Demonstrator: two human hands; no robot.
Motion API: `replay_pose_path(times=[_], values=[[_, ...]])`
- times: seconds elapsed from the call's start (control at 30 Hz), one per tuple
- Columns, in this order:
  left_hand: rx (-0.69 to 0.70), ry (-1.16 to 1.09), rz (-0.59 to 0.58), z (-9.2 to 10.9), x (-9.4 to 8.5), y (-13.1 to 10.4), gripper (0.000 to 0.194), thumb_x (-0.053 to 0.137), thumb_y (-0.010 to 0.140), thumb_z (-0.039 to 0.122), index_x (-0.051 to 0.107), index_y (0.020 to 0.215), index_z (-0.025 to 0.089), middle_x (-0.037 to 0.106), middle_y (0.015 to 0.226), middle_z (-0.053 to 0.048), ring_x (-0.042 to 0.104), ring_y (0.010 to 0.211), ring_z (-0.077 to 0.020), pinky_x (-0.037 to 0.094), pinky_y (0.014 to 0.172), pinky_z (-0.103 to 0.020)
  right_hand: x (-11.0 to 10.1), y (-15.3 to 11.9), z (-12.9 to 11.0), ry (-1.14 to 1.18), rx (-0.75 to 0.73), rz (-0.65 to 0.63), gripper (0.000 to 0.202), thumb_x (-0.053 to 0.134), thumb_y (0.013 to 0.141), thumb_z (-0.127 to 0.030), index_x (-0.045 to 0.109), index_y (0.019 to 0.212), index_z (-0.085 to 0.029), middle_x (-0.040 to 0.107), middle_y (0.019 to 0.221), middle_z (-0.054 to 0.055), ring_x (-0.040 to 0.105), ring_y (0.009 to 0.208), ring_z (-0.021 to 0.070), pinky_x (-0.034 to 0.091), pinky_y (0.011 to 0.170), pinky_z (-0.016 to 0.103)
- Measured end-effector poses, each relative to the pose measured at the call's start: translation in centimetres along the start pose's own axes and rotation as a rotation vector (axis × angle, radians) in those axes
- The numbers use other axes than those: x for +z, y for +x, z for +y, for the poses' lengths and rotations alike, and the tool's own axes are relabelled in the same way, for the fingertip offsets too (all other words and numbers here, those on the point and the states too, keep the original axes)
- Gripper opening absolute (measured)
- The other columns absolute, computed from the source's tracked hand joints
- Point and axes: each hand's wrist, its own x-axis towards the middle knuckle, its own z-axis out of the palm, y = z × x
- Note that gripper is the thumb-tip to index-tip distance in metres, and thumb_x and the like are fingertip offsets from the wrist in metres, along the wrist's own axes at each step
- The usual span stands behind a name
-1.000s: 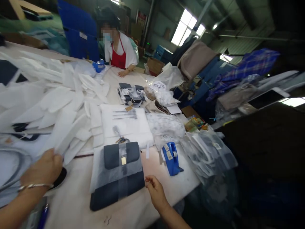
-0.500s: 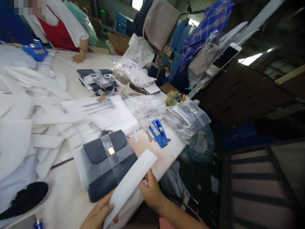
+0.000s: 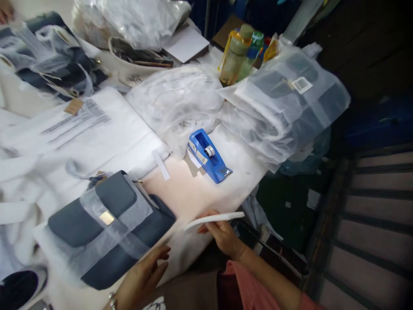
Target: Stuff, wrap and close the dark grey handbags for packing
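Note:
A white foam strip [image 3: 222, 217], seen nearly edge-on, is held in my right hand [image 3: 222, 234] above the table's front edge. My left hand [image 3: 145, 273] has its fingers apart and holds nothing; it is beside the lower right corner of a dark blue-grey bag [image 3: 119, 189]. The bag lies on the table, with a translucent wrap band around it and a gold clasp [image 3: 106, 218] showing. Beyond my right hand stands a blue tape dispenser [image 3: 209, 156] with a small roll in it.
Wrapped bags [image 3: 284, 99] sit at the table's right edge, near a green bottle [image 3: 237, 54]. Clear plastic [image 3: 177, 99] is piled behind the dispenser. More dark bags [image 3: 48, 56] lie at the back left, and a round black object [image 3: 21, 288] at the lower left.
My left hand has let go of the white strip, which now stays in my right hand and is turned nearly edge-on. The view has moved closer and lower over the table.

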Motion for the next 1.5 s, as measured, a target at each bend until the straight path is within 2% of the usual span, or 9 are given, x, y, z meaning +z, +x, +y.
replay_pose_path(times=[0.17, 0.37, 0.5, 0.73, 0.9, 1.03, 1.3, 1.4, 1.5], values=[[-0.11, 0.004, -0.013, 4.4, -2.3, 1.3, 0.044, 0.047, 0.082, 0.049, 0.052, 0.12, 0.028, 0.065, 0.101, -0.004, 0.061, 0.075, -0.0159, 0.051, 0.067, -0.023, -3.3, 2.2, -1.8, 0.027, -0.007, -0.12, 0.024, 0.049, 0.086, -0.04, 0.056, 0.095, -0.019, 0.066, 0.086, 0.005, 0.061, 0.082, 0.0183, 0.046, 0.079, 0.033], [-0.031, -0.09, 0.13, 10.3, -2.5, 3.6, 0.049, 0.055, 0.079, 0.043, 0.047, 0.124, 0.027, 0.062, 0.1, -0.003, 0.054, 0.07, -0.0135, 0.047, 0.066, -0.023, -2.2, 5.5, -3.2, -0.09, 0.056, -0.323, 0.014, 0.045, 0.084, -0.022, 0.052, 0.096, -0.018, 0.056, 0.068, -0.004, 0.052, 0.056, 0.0094, 0.041, 0.056, 0.021], [-0.105, -0.337, 0.249, 12.0, -1.6, 5.8, 0.037, 0.051, 0.082, 0.043, 0.054, 0.111, 0.019, 0.056, 0.066, 0.002, 0.047, 0.057, -0.0115, 0.042, 0.057, -0.022, -1.6, 7.3, -4.2, -0.311, -0.04, -0.402, 0.014, 0.048, 0.08, -0.018, 0.056, 0.091, -0.017, 0.056, 0.074, -0.003, 0.05, 0.065, 0.0105, 0.038, 0.059, 0.02], [-0.214, -0.498, 0.332, 11.3, -3.8, 7.3, 0.034, 0.049, 0.082, 0.047, 0.055, 0.096, 0.016, 0.06, 0.069, 0.0, 0.046, 0.052, -0.0094, 0.04, 0.053, -0.022, -1.6, 10.1, -4.6, -0.32, -0.044, -0.4, 0.013, 0.045, 0.082, -0.02, 0.058, 0.086, -0.017, 0.058, 0.075, -0.003, 0.05, 0.067, 0.0108, 0.037, 0.061, 0.021], [-0.133, 0.167, 0.557, 9.1, -9.6, 5.7, 0.04, 0.048, 0.081, 0.049, 0.054, 0.111, 0.024, 0.061, 0.107, -0.006, 0.058, 0.073, -0.0169, 0.048, 0.071, -0.031, -0.7, 11.9, -4.8, -0.643, -0.092, -0.301, 0.011, 0.048, 0.079, -0.021, 0.055, 0.071, -0.017, 0.054, 0.063, -0.002, 0.047, 0.059, 0.0119, 0.032, 0.055, 0.023], [-0.031, 0.735, 0.345, 7.5, -13.9, 5.7, 0.046, 0.045, 0.08, 0.045, 0.052, 0.123, 0.03, 0.034, 0.144, -0.001, 0.054, 0.104, -0.0286, 0.043, 0.09, -0.042, 0.8, 12.4, -4.5, -0.891, -0.182, -0.301, 0.013, 0.051, 0.077, -0.025, 0.056, 0.069, -0.017, 0.058, 0.067, 0.003, 0.049, 0.063, 0.0154, 0.031, 0.058, 0.027], [-0.018, 0.894, -0.055, 7.5, -17.3, 9.1, 0.058, 0.048, 0.069, 0.025, 0.05, 0.127, 0.032, 0.033, 0.144, 0.005, 0.055, 0.104, -0.03, 0.036, 0.099, -0.045, 1.0, 12.9, -3.2, -0.747, -0.105, -0.381, 0.016, 0.045, 0.078, -0.017, 0.06, 0.084, -0.017, 0.062, 0.075, 0.002, 0.052, 0.068, 0.0151, 0.033, 0.061, 0.025], [-0.007, 0.86, -0.03, 8.1, -17.3, 9.2, 0.049, 0.047, 0.072, 0.03, 0.054, 0.121, 0.029, 0.036, 0.143, 0.003, 0.054, 0.103, -0.0289, 0.036, 0.098, -0.044, 0.7, 13.3, -2.8, -0.595, -0.075, -0.4, 0.021, 0.046, 0.079, -0.016, 0.059, 0.095, -0.018, 0.062, 0.08, 0.0, 0.053, 0.071, 0.0134, 0.036, 0.063, 0.023], [0.045, 0.706, 0.215, 9.2, -16.8, 8.7, 0.044, 0.044, 0.079, 0.043, 0.054, 0.118, 0.027, 0.047, 0.133, -0.002, 0.055, 0.102, -0.0268, 0.042, 0.092, -0.04, 0.6, 13.6, -2.9, -0.471, -0.1, -0.398, 0.021, 0.048, 0.079, -0.015, 0.058, 0.097, -0.018, 0.061, 0.082, -0.001, 0.053, 0.072, 0.0122, 0.038, 0.066, 0.022]])
